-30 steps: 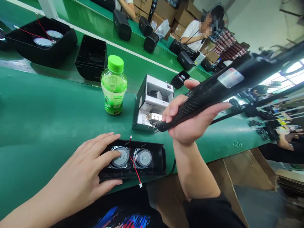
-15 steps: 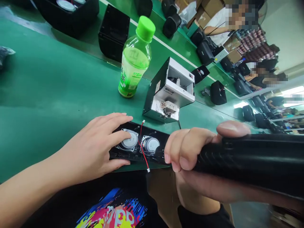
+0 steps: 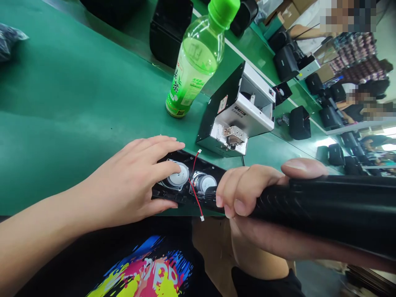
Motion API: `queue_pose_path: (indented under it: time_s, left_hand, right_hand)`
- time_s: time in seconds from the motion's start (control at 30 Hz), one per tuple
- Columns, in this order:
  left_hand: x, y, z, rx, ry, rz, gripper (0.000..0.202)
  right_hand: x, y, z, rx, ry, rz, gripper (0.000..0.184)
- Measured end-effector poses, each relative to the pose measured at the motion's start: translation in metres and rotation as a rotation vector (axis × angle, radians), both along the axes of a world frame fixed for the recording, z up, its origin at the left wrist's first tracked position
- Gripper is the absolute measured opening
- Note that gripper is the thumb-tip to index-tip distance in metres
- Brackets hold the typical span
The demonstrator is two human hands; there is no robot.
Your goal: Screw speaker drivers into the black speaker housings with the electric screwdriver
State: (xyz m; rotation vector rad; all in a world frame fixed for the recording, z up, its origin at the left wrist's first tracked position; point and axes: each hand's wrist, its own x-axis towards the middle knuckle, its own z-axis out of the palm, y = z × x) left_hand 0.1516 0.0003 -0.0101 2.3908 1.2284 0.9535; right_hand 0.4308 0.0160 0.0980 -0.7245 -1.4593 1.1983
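Under wide-clasping left hand (image 3: pixel 133 181), black panel (image 3: pixel 206 166) with a touched near speaker (image 3: pixel 179 176); in tightly wrapped right hand (image 3: pixel 247 189), black tool (image 3: pixel 334 206), tip hard to make out beside farther speaker (image 3: pixel 208 181); possible mishap between both hands, snagged red wire (image 3: pixel 197 198), from sideways slip of tool.

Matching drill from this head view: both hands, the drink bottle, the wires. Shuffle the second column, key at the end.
Column one
1. Left hand
2. Right hand
3. Drink bottle
4. Wires

Column two
A. Standing, with its green cap on
B. Red, with white end plugs
C. Spread over the end of the black panel, index fingertip at a speaker driver
D. Wrapped around the handle of a black tool

Pairs: 1-C, 2-D, 3-A, 4-B
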Motion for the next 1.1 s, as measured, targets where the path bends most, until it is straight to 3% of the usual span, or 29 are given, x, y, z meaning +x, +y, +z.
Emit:
queue_pose_path:
  time_s: [0.23, 0.43, 0.7, 0.83, 0.97, 1.1]
  left_hand:
    - [0.001, 0.002, 0.004, -0.023, 0.025, -0.020, 0.063]
    - [0.002, -0.002, 0.001, -0.019, 0.022, 0.019, 0.067]
    - [0.001, 0.002, 0.009, 0.061, 0.059, -0.026, 0.069]
    - [0.003, 0.002, 0.008, 0.020, 0.033, -0.018, 0.071]
    - [0.003, 0.001, 0.008, 0.011, 0.030, -0.008, 0.070]
    - [0.002, 0.001, 0.009, 0.063, 0.063, -0.016, 0.074]
  right_hand:
    - [-0.007, -0.004, -0.004, -0.024, 0.035, -0.001, 0.031]
    - [-0.010, -0.005, 0.006, 0.039, -0.166, 0.077, 0.035]
    - [-0.006, -0.003, -0.007, 0.050, -0.166, 0.159, 0.017]
    - [-0.020, 0.008, -0.002, -0.014, -0.194, 0.168, 0.038]
    - [-0.025, 0.016, -0.003, -0.021, -0.212, 0.139, 0.043]
    - [-0.012, 0.017, -0.016, 0.108, -0.190, 0.187, 0.043]
